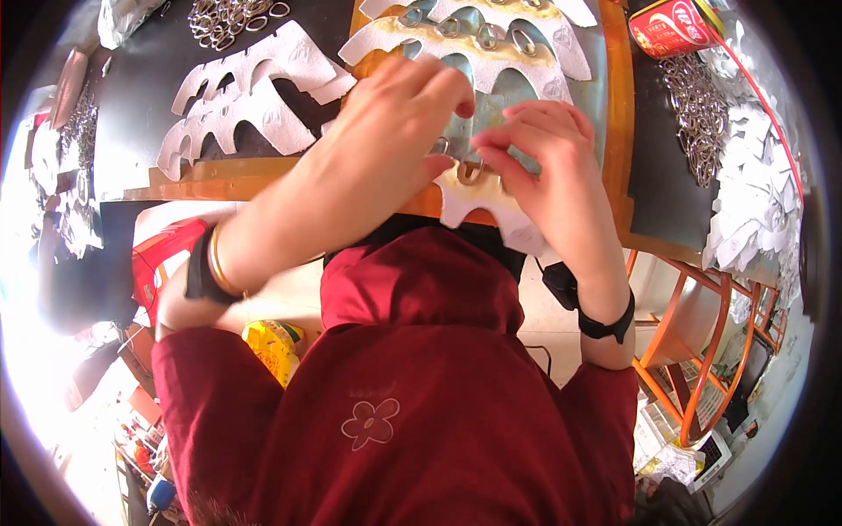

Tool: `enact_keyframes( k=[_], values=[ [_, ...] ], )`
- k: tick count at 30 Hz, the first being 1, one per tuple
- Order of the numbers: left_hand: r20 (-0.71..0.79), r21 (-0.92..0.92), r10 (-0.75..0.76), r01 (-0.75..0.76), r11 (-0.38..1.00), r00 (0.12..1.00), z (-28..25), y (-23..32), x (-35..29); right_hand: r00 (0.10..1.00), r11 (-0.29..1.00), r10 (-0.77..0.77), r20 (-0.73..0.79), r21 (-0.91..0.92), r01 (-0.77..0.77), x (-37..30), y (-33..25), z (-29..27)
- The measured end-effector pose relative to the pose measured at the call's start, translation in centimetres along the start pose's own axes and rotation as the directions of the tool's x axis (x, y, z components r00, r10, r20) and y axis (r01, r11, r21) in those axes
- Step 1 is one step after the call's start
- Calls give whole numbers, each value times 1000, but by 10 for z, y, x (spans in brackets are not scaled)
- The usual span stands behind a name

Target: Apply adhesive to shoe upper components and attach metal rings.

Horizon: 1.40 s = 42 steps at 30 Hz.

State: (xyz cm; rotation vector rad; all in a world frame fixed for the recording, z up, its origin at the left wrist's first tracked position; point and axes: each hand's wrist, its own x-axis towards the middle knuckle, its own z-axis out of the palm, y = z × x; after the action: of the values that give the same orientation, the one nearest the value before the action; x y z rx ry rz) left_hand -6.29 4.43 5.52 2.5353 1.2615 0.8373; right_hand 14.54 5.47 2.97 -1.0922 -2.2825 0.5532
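Note:
Below my hands lies a white fabric-like piece point(491, 203) with scalloped cut-outs and a yellowish coating along its upper edge. A metal ring point(470, 174) sits at that edge. My right hand point(553, 153) has its index finger and thumb pinched at this ring. To the left, my left hand point(395, 114) holds its thumb and curled index finger apart, with the thumb beside another metal ring point(444, 145). Beyond my hands, a similar coated piece point(456, 44) carries several metal rings along its yellowish band. My left hand's other fingers are partly hidden.
Uncoated white pieces point(241, 110) lie on the dark tabletop at left, below a pile of metal rings point(230, 19). At right are a red can point(674, 30), more metal rings point(697, 114) and white scraps point(750, 188). An orange-framed chair point(702, 342) stands at lower right.

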Motion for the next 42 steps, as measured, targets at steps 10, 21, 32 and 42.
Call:
enact_keyframes(
  k=[10,21,32,42],
  values=[
    [672,-552,-559,832,58,486,18,53,-109,999,995,-6,34,-100,9,3,-5,9],
    [679,-734,-556,406,-545,480,53,57,-109,995,985,69,68,155,-79,-11,-27,-9],
    [732,-576,-384,209,-790,563,66,73,-94,829,646,554,76,589,-485,-111,-31,6],
    [642,-657,-355,248,-712,680,36,71,-59,866,679,489,-108,670,-300,-87,-13,-21]
  ],
)
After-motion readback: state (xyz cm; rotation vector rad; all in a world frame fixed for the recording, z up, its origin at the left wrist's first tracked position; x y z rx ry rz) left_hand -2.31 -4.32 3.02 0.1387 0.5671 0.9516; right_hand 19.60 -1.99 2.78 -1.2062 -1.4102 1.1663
